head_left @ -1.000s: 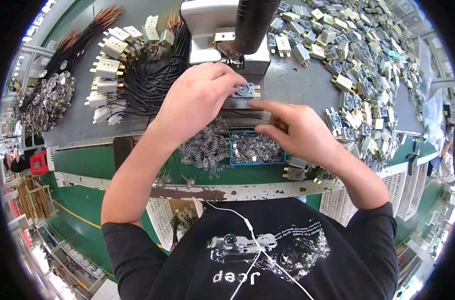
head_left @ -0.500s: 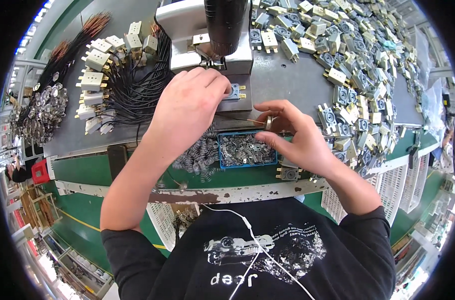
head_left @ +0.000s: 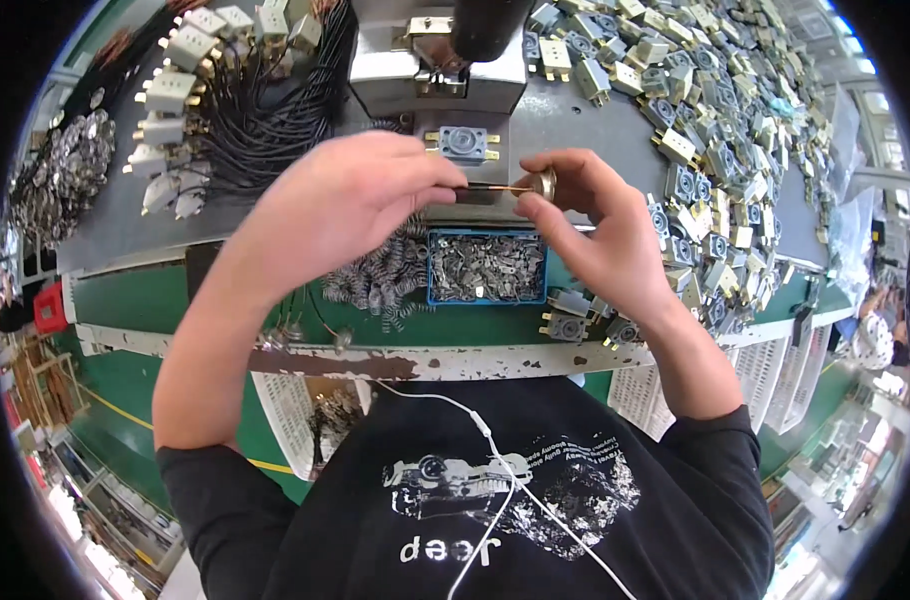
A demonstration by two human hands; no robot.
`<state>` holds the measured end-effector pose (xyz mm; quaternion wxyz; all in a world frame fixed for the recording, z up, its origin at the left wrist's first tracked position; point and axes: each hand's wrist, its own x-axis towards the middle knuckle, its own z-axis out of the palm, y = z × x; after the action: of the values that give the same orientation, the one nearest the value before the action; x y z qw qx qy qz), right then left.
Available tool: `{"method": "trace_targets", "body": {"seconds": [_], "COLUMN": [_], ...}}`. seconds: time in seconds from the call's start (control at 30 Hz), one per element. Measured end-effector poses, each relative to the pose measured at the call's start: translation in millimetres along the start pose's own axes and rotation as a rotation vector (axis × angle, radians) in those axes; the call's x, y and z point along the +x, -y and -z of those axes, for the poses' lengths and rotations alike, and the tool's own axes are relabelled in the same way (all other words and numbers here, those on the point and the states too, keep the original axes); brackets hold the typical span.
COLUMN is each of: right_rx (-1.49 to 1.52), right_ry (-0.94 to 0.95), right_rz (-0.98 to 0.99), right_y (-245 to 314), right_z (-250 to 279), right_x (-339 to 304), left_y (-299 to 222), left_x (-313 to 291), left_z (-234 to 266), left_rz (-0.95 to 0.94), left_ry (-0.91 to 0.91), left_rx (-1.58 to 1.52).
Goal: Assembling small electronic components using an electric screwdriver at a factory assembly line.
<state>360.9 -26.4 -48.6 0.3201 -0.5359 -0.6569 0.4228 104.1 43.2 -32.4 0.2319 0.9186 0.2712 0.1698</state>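
Observation:
My left hand pinches a thin dark wire whose copper-coloured end points to the right. That end reaches a small round metal cap, which my right hand grips between thumb and fingers. Whether the wire is fixed to the cap I cannot tell. Just beyond the fingertips, a grey rectangular block with brass prongs lies on the metal base of a bench press, touched by neither hand.
Below my hands sit a blue tray of small metal parts and a heap of springs. Wired white blocks lie at left, beside shiny metal discs. Many loose grey and white blocks cover the right side.
My left hand has left the grey block, which now lies uncovered, and has come nearer holding the wire. My right hand has lifted the metal cap slightly. The whole view has shifted.

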Motion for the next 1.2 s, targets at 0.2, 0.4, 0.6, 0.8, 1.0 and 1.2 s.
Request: {"method": "trace_targets", "body": {"seconds": [0.2,0.4,0.6,0.8,1.0,1.2], "right_rx": [0.645,0.846,0.843,0.635,0.572,0.148], "right_ry": [0.179,0.263,0.203,-0.197,-0.005,0.449], "right_rz": [-0.199,-0.253,-0.274,0.034,-0.034,-0.150], "right_y": [-16,-13,-11,-2,10,19], "right_z": [-9,-15,-17,-42,-20,-2], "right_x": [21,27,23,17,30,48], "left_y": [5,10,12,14,12,4], "left_x": [-3,-5,-4,-6,-10,-20], "left_z": [17,21,13,-13,-10,-5], "left_rz": [-0.005,-0.026,-0.026,0.104,-0.039,-0.078], "left_ry": [0.011,-0.035,-0.058,0.000,-0.108,-0.084], "left_rx": [-0.018,-0.037,-0.041,-0.355,0.066,0.276]}}
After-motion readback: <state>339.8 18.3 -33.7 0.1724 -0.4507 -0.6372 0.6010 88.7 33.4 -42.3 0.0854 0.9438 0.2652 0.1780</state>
